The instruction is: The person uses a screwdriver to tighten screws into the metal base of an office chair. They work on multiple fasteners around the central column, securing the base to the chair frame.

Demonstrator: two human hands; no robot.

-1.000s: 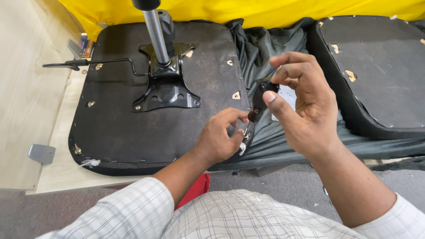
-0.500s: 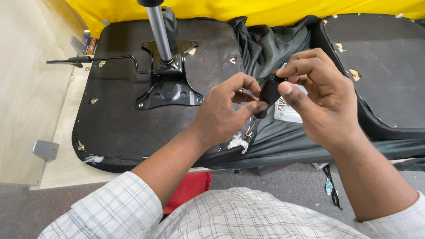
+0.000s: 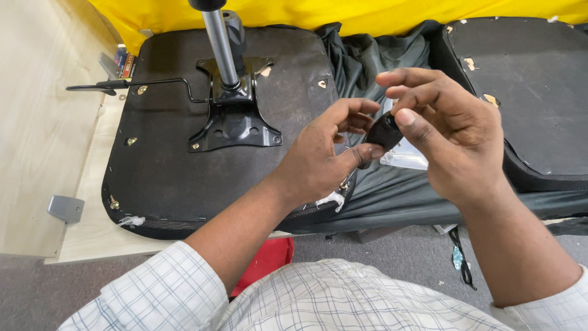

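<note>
Both hands meet near the middle of the scene: left hand (image 3: 318,162) and right hand (image 3: 447,138) pinch one small black part (image 3: 384,130) between fingertips, above dark fabric (image 3: 373,184), right of the upturned seat base (image 3: 184,165). Fitting seems underway; careful alignment comes next.

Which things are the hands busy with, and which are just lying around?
Busy with: small black part, pinched between the left hand and right hand.

Lying around: upturned chair seat with its metal post, side lever, second seat, yellow cloth, grey bracket.
</note>
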